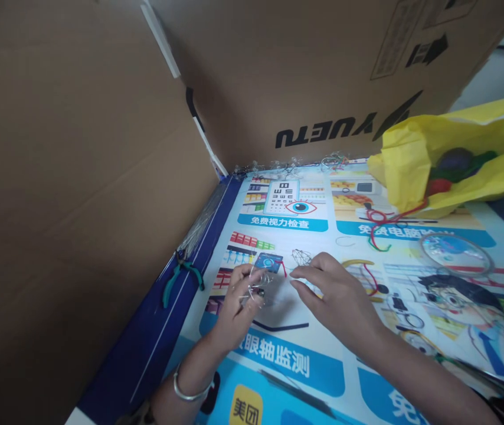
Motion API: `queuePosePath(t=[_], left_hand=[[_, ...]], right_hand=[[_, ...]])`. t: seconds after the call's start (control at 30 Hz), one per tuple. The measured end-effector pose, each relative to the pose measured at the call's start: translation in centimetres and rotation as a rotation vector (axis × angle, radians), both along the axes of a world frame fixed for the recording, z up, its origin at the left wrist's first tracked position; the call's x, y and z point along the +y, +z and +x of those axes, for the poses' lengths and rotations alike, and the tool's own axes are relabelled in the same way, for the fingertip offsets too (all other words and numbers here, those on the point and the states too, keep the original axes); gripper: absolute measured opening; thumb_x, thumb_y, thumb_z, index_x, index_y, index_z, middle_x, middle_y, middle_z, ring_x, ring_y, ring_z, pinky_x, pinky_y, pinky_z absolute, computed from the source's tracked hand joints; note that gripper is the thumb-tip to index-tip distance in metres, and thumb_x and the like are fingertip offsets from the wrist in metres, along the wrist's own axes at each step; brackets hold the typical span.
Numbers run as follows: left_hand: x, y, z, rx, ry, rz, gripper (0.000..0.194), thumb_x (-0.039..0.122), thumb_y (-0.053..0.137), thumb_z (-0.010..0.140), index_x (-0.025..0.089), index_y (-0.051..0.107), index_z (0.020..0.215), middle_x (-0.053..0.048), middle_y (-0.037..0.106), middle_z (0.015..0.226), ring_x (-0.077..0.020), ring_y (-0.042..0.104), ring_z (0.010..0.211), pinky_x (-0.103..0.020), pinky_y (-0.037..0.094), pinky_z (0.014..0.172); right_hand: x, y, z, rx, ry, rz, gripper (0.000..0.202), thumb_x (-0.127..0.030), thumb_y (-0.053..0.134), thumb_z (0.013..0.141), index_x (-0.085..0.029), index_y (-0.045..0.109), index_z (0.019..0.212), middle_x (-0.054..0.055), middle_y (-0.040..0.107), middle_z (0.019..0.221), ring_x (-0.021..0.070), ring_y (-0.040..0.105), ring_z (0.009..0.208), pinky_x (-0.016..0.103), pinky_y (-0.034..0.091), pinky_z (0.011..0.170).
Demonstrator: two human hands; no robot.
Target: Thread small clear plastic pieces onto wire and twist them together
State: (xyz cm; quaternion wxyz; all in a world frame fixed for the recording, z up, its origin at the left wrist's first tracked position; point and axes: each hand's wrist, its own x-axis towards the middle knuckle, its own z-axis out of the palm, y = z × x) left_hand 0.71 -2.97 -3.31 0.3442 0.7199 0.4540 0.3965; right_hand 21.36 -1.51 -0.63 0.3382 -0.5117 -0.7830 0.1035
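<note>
Left hand [239, 302]: fingers pinched on looped, thin, pale wire [261, 284], which I see held above the glossy printed sheet [338, 310], toward its left edge. Right hand [328, 286]: open, thumb and forefinger parted, just beside. Teal-handled pliers [176, 276]: on that dark-blue edge, near straight silvery wires [205, 218]. Yellow bag [409, 159]: crinkled, gaping, far right corner. Corrugated cardboard [243, 71]: upright, far edge.

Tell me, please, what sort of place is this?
Perhaps a makeshift craft workspace, walled by cardboard on two sides: teal-handled pliers lie at the end of a bundle of thin silvery strands, and the left hand holds a looped, wire-like piece.
</note>
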Motion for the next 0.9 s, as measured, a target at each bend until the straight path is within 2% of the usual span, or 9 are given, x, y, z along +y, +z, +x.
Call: queuePosePath(t=[0.17,0.27,0.37,0.6,0.73,0.9], left_hand=[[-0.14,0.12,0.4,0.06,-0.087,0.087,0.045,0.045,0.04,0.089,0.027,0.045,0.129,-0.009,0.044,0.115,-0.0249,0.039,0.114,-0.042,0.034,0.097],[-0.18,0.19,0.48,0.11,-0.105,0.104,0.047,0.046,0.04,0.088,0.027,0.043,0.13,-0.009,0.043,0.115,-0.0252,0.039,0.113,-0.042,0.034,0.096],[-0.21,0.12,0.46,0.151,-0.122,0.131,0.048,0.044,0.041,0.088,0.027,0.04,0.132,-0.009,0.04,0.118,-0.0256,0.038,0.114,-0.042,0.034,0.096],[-0.25,-0.14,0.45,0.167,-0.187,0.159,0.049,0.041,0.046,0.086,0.027,0.038,0.132,-0.01,0.039,0.116,-0.0256,0.039,0.111,-0.042,0.036,0.094],[-0.26,-0.12,0.41,0.167,-0.189,0.147,0.048,0.043,0.046,0.086,0.025,0.041,0.13,-0.01,0.04,0.115,-0.0259,0.039,0.11,-0.042,0.035,0.094],[-0.1,0.03,0.22,0.121,-0.153,0.131,0.046,0.045,0.045,0.086,0.024,0.046,0.126,-0.01,0.044,0.112,-0.0254,0.042,0.107,-0.042,0.037,0.092]], right_hand=[[-0.16,-0.16,-0.12,-0.091,-0.052,0.053,0.017,-0.032,0.056,0.082,-0.021,0.068,0.083,0.005,0.055,0.077,0.0184,0.056,0.069,0.028,0.044,0.056],[-0.16,-0.11,-0.12,-0.119,-0.066,0.049,0.015,-0.032,0.058,0.081,-0.021,0.069,0.079,0.005,0.055,0.077,0.0186,0.056,0.069,0.028,0.043,0.055],[-0.07,-0.17,-0.08,-0.073,-0.032,-0.028,0.012,-0.025,0.058,0.081,-0.022,0.07,0.081,0.005,0.055,0.077,0.0175,0.057,0.068,0.028,0.045,0.057],[0.02,-0.45,-0.03,0.079,0.026,-0.124,0.021,-0.018,0.052,0.082,-0.025,0.071,0.09,0.003,0.055,0.076,0.016,0.059,0.069,0.028,0.049,0.063],[-0.05,-0.37,-0.04,0.067,0.005,-0.135,0.019,-0.019,0.054,0.081,-0.024,0.071,0.09,0.003,0.055,0.076,0.017,0.06,0.07,0.029,0.049,0.062],[-0.14,-0.22,-0.02,0.033,-0.032,-0.059,0.015,-0.022,0.056,0.081,-0.023,0.07,0.085,0.003,0.059,0.075,0.0173,0.06,0.068,0.029,0.049,0.063]])
